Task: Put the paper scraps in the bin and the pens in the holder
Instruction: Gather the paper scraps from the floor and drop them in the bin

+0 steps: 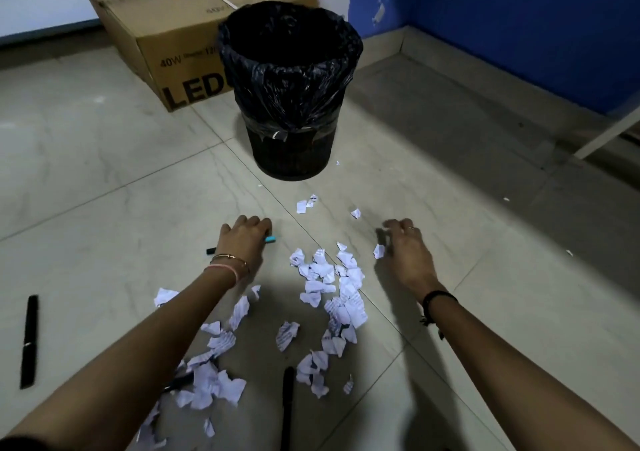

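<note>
This is looking like a plain office back room or storeroom corner rather than a home. A black wastebasket (290, 104) lined with a black bag is standing on pale marble-look floor tiles (104, 160). Just behind it to the left, a cardboard carton (156, 35) printed "LED" and "40W" is sitting against a white wall. Behind it to the right, a blue-painted wall (519, 28) is showing chipped paint, and a white furniture leg (606, 132) is slanting down further right.
</note>
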